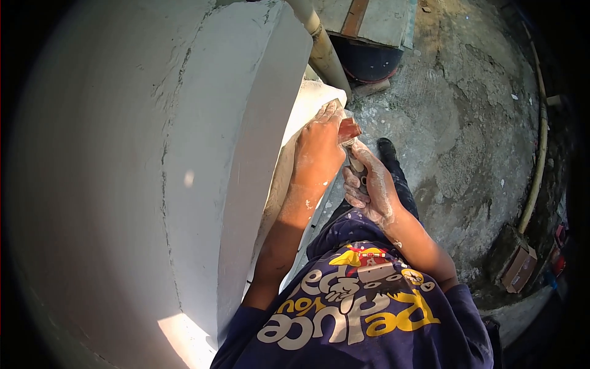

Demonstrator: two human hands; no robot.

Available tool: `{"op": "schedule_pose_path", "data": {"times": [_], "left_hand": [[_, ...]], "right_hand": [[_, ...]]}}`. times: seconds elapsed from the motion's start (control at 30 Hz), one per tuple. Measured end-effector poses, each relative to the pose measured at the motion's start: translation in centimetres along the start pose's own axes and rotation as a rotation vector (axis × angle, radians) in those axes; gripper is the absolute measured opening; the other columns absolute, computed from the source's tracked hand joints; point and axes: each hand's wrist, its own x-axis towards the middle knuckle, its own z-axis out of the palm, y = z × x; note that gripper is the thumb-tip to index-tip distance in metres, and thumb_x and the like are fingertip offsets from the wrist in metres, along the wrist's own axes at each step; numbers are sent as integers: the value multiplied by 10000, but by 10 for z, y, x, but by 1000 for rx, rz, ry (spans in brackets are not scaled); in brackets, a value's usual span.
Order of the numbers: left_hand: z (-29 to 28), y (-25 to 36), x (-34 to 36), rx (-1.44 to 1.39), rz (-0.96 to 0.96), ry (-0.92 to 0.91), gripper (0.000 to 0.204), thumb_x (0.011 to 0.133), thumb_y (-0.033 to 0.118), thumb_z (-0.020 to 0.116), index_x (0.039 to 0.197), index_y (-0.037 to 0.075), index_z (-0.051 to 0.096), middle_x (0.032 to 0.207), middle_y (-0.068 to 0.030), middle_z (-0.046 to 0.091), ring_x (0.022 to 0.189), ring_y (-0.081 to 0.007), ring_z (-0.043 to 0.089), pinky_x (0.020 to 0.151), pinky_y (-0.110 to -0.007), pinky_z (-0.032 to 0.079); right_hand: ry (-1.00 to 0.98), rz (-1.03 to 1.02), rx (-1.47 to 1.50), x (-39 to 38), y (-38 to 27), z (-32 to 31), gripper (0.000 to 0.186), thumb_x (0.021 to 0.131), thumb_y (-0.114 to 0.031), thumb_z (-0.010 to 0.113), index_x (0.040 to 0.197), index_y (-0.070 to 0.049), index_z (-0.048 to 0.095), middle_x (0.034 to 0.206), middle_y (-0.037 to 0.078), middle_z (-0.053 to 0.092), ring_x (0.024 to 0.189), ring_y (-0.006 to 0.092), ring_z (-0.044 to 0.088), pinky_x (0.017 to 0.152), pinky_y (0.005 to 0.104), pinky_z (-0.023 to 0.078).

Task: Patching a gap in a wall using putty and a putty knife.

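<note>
Head: scraper (350,130) gripped right hand (367,184), touching left hand (318,147).

Wall (123,184) left; both hands beside its edge; pipe (326,55) behind; box (519,267) far right.

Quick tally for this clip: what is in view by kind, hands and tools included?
Hands: 2, the left hand and the right hand
Putty-smeared scraper tools with a reddish handle: 1
White plastered wall columns: 1
Pale upright pipes: 1
Brown cardboard boxes: 1
Total: 6
</note>
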Motion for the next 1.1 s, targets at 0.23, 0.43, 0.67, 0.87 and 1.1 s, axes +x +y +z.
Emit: {"op": "schedule_pose_path", "data": {"times": [0.23,0.43,0.67,0.87,1.1], "left_hand": [[-18,21,-2,42,-133,-226,443,787,-73,618,1230,-95,626,1275,-271,640,1180,-410,625,1029,-454,492],[-5,7,15,8,-60,-33,337,769,-67,589,1090,-42,687,1070,-284,687,1012,-469,657,897,-528,526],[-4,5,15,-32,-6,-19,307,778,-55,584,1066,-31,689,1060,-275,690,1020,-466,650,905,-522,523],[-13,18,14,-24,-128,-193,483,783,-80,629,1266,-54,620,1302,-262,631,1235,-407,593,1074,-448,466],[-10,19,4,-37,-133,-177,508,783,-79,628,1290,-74,598,1378,-258,594,1280,-399,568,1090,-437,457]], "right_hand": [[-20,22,71,-3,2,-5,222,1097,-347,413,1222,-192,510,625,-9,446,384,78,283,349,230,275],[2,8,37,14,-3,-6,249,1099,-356,403,1255,-191,505,602,-23,441,380,78,294,356,236,281],[6,-57,-44,7,-4,0,263,1102,-380,404,1245,-187,510,629,-17,447,387,76,287,362,235,272],[46,-9,-60,5,-8,-8,294,1098,-386,415,1306,-196,498,607,-19,421,380,76,279,349,232,262],[36,58,-101,-7,-18,-11,310,1085,-378,441,1328,-199,512,603,-12,449,368,86,302,344,243,270]]}}
